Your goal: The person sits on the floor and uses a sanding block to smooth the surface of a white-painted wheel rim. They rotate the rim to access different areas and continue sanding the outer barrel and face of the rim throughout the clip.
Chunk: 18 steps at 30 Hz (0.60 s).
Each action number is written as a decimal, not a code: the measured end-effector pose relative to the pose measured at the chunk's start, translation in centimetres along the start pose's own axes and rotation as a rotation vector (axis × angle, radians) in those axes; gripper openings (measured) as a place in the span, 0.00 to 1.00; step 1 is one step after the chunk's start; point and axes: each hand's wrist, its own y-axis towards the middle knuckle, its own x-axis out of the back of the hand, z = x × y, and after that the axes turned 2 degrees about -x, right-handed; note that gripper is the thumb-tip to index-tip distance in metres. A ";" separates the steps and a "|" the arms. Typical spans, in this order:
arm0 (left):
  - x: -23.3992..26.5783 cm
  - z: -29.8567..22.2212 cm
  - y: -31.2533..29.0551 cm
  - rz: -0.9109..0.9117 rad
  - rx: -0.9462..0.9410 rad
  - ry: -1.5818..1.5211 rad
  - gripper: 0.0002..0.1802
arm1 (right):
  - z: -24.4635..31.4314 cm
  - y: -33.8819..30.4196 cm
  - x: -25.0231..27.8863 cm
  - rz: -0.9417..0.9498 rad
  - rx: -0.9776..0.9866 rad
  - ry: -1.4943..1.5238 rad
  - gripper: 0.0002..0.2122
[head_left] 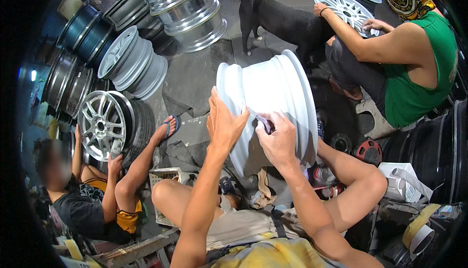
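A white-coated wheel rim point(263, 85) stands on edge between my knees, its barrel facing up. My left hand point(225, 121) lies against the barrel's left part, fingers stretched out and thumb spread toward the middle. Bent over the barrel's centre, my right hand point(277, 138) pinches a small folded purplish-grey piece point(265, 123), which looks like sandpaper, and presses it near the surface. The fingers partly cover this piece. The rim's underside is hidden by its own barrel and my arms.
At left, a seated person point(83, 195) holds a silver spoked wheel point(101, 125); at right, a person in green point(419, 68) handles another wheel point(343, 5). A black dog point(287, 21) stands beyond my rim. Stacked rims point(195, 24) rise at the back; a cream crate point(163, 175) sits by my left knee.
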 end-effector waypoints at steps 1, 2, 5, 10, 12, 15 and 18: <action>0.5 0.0 -0.4 0.091 0.020 -0.044 0.53 | -0.3 -0.3 -0.2 -0.009 0.055 -0.087 0.07; 1.4 0.1 -0.7 0.183 0.041 -0.088 0.54 | -0.5 -0.7 -0.7 -0.017 0.029 -0.058 0.06; 2.5 2.5 -0.6 0.254 -0.085 -0.284 0.44 | 0.3 -1.5 -0.9 -0.010 0.071 -0.136 0.05; 1.1 2.6 0.4 0.110 0.141 -0.413 0.26 | 0.4 -3.1 -2.5 -0.027 0.223 -0.205 0.06; 0.0 2.9 -0.7 0.071 0.152 -0.428 0.27 | 0.5 -3.6 -2.8 -0.022 0.213 -0.177 0.05; -0.5 2.9 -0.8 0.066 0.133 -0.436 0.28 | 0.5 -1.7 -3.2 -0.026 0.211 -0.189 0.04; -0.6 3.2 -0.4 0.076 0.132 -0.400 0.28 | 0.5 -1.0 -3.2 -0.015 0.235 -0.198 0.03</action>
